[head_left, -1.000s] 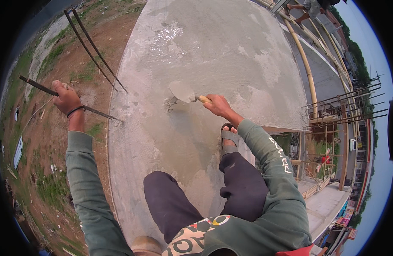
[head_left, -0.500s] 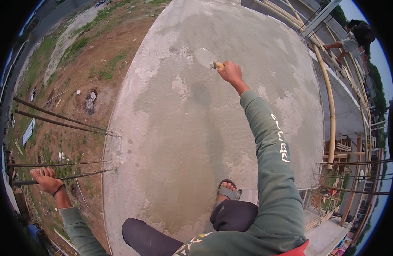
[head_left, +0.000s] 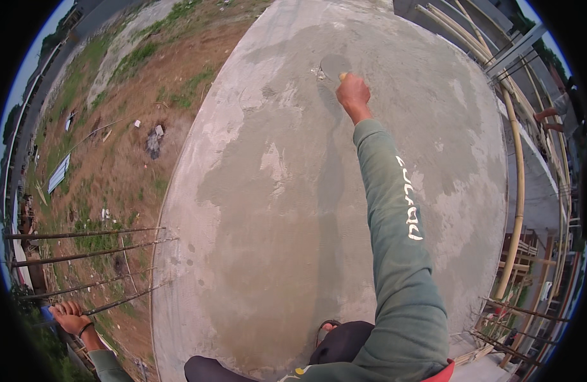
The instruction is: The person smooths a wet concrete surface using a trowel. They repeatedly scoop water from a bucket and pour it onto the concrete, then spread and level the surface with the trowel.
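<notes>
My right hand [head_left: 352, 97] grips the short wooden handle of a round-bladed metal trowel [head_left: 335, 65], stretched out toward the far part of the wet grey concrete slab [head_left: 255, 242]. The blade lies low over or on the concrete, with a small lump at its left edge. At the lower left, my left hand [head_left: 69, 317] is closed around one of several steel rebars [head_left: 128, 299] that stick out from the slab's left edge. My knees [head_left: 339, 350] and part of a sandalled foot show at the bottom.
Dirt ground with weeds and debris [head_left: 108, 165] lies below the left edge. Bamboo poles [head_left: 517, 191], a metal post [head_left: 516, 54] and another person's bare legs [head_left: 553, 114] are along the right edge. More rebars [head_left: 522, 305] jut out at the lower right.
My right hand has moved forward across the slab with the trowel. The view has shifted, so my left hand, still on a rebar, and my legs now sit lower in the picture.
</notes>
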